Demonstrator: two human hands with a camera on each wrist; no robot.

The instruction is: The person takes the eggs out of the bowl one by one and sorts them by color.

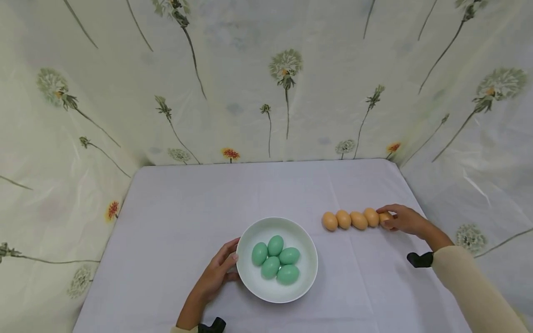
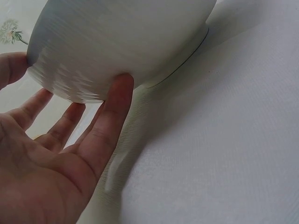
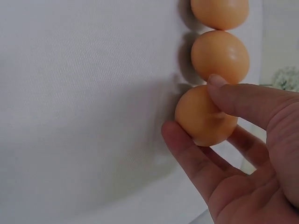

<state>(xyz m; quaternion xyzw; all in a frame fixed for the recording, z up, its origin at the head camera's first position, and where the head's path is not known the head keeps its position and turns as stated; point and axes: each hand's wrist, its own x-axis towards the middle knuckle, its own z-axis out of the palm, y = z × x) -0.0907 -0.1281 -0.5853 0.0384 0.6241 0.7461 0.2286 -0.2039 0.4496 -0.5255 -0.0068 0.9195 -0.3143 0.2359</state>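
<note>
Five green eggs [image 1: 275,260] already lie in the white bowl [image 1: 306,245] steadied by the left hand's [image 1: 216,273] straight fingers, while the right hand [image 1: 405,219] pinches the end orange egg [image 3: 205,116] of the tabletop row, apparently sorting's last piece

Bright, soft, even light; faint shadows. The head view bows at its edges; both wrist views blur up close.

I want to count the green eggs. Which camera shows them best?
The head view: all five green eggs lie in plain sight inside the bowl. The left wrist view shows only the bowl's outside with the left hand touching it. The right wrist view shows orange eggs only.
</note>
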